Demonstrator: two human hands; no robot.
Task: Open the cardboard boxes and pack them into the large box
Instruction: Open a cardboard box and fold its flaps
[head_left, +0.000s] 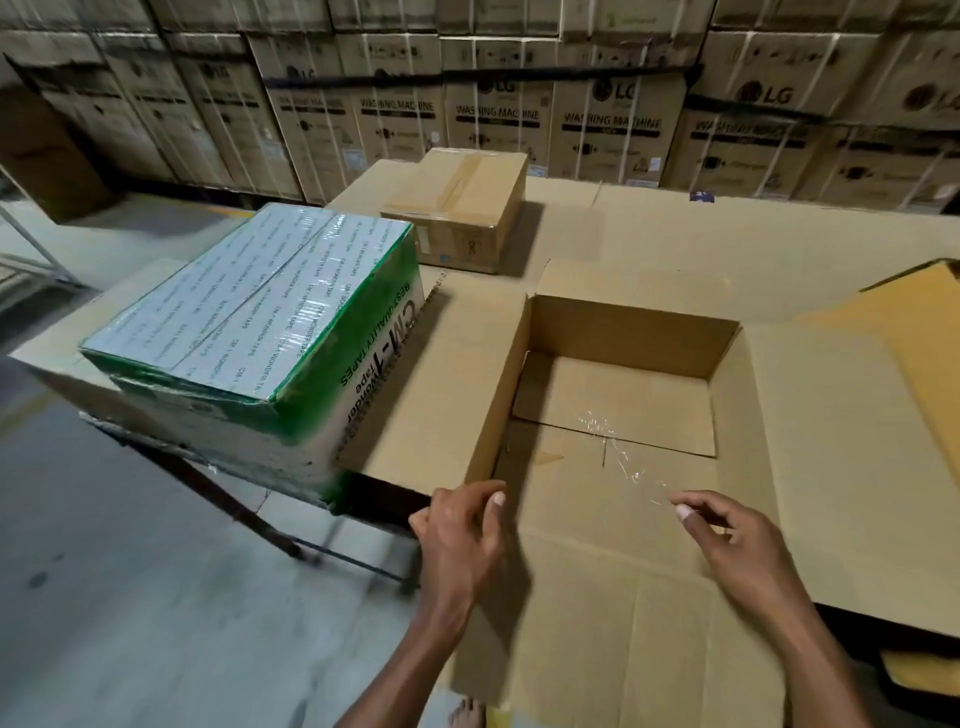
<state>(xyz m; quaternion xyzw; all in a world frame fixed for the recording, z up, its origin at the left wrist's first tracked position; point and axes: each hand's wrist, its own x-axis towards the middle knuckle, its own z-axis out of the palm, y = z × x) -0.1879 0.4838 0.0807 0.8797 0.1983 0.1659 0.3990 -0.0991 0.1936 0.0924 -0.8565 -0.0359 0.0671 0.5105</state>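
L hand (460, 525) grips open brown cardboard box's (623, 332) near-left corner; R hand (727, 525) pinches clear tape strip (631, 470) over box.

Your large open brown cardboard box (623, 332) loses its near flap off the bottom edge and its right flap off the right edge. Your left grip (457, 530) holds the left flap's corner, fingertips hidden behind it. Can't tell if your right grip (732, 530) is pinching that thin clear tape strand (618, 452). The green-and-white wrapped carton (249, 312) goes blurry low down, and its top print's too small to read.
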